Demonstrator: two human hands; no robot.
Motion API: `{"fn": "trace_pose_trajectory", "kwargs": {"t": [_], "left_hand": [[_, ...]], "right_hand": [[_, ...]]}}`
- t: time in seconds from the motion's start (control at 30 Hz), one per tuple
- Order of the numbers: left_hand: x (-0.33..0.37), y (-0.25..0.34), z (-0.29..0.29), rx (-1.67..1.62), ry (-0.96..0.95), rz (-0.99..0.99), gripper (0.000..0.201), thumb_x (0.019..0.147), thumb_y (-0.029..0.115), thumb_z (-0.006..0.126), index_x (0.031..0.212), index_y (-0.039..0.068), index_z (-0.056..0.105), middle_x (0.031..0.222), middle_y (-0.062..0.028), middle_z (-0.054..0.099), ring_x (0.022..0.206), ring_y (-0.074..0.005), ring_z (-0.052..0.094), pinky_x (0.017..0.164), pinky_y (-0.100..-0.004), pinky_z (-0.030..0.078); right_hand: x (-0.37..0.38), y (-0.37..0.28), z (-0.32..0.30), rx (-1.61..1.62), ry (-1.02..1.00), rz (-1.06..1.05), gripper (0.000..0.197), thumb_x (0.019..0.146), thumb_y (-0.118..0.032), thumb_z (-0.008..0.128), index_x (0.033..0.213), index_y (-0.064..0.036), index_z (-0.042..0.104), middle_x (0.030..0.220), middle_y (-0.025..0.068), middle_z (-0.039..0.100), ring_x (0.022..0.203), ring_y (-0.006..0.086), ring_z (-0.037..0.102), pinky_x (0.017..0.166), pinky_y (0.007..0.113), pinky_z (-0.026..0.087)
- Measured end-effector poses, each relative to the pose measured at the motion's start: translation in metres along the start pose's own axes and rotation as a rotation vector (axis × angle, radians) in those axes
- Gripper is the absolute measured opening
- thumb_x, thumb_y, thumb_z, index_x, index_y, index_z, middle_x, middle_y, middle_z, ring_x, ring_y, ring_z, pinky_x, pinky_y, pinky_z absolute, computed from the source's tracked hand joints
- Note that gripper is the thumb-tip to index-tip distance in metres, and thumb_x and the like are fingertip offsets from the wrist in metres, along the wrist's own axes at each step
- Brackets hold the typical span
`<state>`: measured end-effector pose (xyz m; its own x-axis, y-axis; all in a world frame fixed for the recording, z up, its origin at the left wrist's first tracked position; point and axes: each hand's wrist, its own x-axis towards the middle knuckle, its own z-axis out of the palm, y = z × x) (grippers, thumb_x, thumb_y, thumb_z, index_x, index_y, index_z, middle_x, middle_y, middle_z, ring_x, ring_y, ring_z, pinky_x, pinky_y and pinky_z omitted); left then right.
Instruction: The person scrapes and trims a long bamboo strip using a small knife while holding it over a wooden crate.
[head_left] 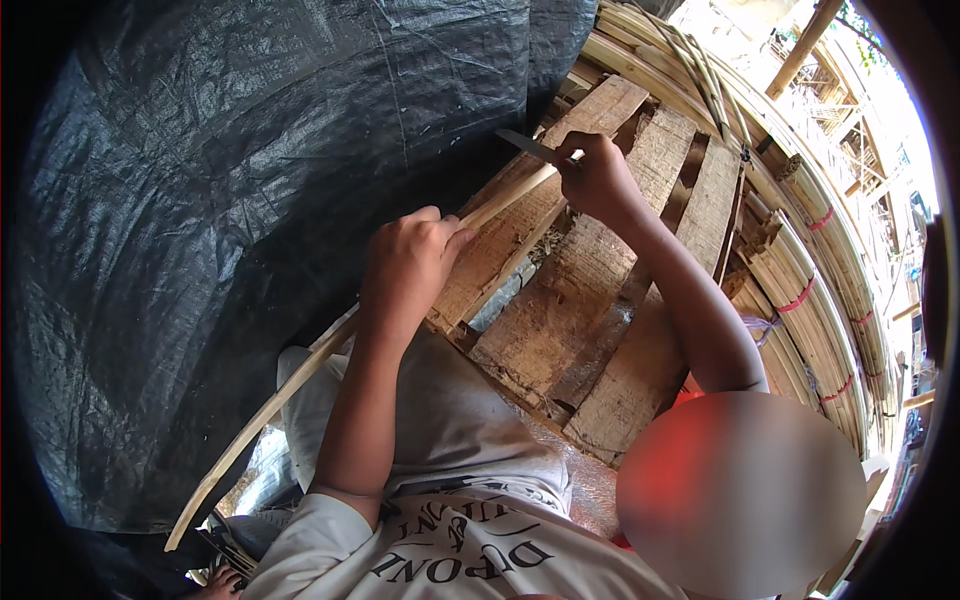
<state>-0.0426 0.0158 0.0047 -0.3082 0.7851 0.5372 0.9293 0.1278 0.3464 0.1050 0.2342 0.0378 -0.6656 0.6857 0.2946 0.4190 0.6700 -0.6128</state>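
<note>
A long pale strip of wood or bamboo point(265, 415) runs from the lower left up across my lap to the middle of the view. My left hand point(415, 255) is closed around it above my knee. At its upper end my right hand point(598, 180) grips a knife, whose handle is hidden in my fingers. The knife's dark blade point(525, 145) points up and left, close to the strip's end. Whether the edge touches the strip I cannot tell. Both hands are over a slatted wooden pallet point(560, 320).
A black plastic sheet point(220, 200) hangs along the left. At the right lie bundles of long wooden strips point(800, 290) tied with red bands. Thin rods point(705, 75) rest near the pallet's far end. Gaps separate the pallet's boards. Something red shows beneath my right elbow.
</note>
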Motion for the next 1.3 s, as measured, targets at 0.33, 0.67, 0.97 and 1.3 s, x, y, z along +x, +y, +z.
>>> {"fn": "trace_pose_trajectory", "kwargs": {"t": [0.33,0.67,0.97,1.3], "left_hand": [[-0.007,0.011,-0.002,-0.006,-0.006,0.053,0.018,0.088,0.022,0.078,0.088,0.004,0.074,0.075,-0.0124,0.06,0.069,-0.0333,0.065,0.06,-0.0446,0.049],[-0.032,0.005,-0.043,-0.085,-0.127,-0.094,0.025,0.087,0.021,0.08,0.107,0.006,0.078,0.084,-0.0125,0.066,0.077,-0.0341,0.068,0.067,-0.0427,0.051],[-0.091,-0.019,-0.082,-0.152,-0.166,-0.2,0.03,0.089,0.018,0.078,0.113,0.001,0.074,0.093,-0.0189,0.07,0.085,-0.0388,0.069,0.075,-0.0431,0.052],[-0.098,-0.019,-0.091,-0.158,-0.202,-0.285,0.026,0.095,0.02,0.072,0.115,0.002,0.073,0.097,-0.0182,0.07,0.091,-0.0402,0.068,0.075,-0.0429,0.052]], "right_hand": [[-0.013,0.006,-0.009,-0.09,-0.044,-0.384,0.026,0.082,-0.026,0.085,0.1,-0.0109,0.073,0.078,0.0104,0.073,0.076,0.031,0.073,0.066,0.041,0.056],[-0.01,0.037,-0.024,-0.334,0.0,-0.417,0.009,0.084,-0.014,0.074,0.093,-0.0173,0.075,0.073,0.0103,0.07,0.069,0.0346,0.07,0.062,0.045,0.055],[0.004,0.092,-0.061,-0.509,0.3,0.002,0.028,0.086,-0.031,0.082,0.113,-0.0228,0.077,0.092,0.0144,0.076,0.088,0.0351,0.074,0.075,0.046,0.057],[0.009,0.096,-0.074,-0.338,0.582,0.154,0.036,0.083,-0.021,0.077,0.119,-0.0204,0.076,0.099,0.0226,0.075,0.096,0.041,0.072,0.082,0.049,0.057]]}}
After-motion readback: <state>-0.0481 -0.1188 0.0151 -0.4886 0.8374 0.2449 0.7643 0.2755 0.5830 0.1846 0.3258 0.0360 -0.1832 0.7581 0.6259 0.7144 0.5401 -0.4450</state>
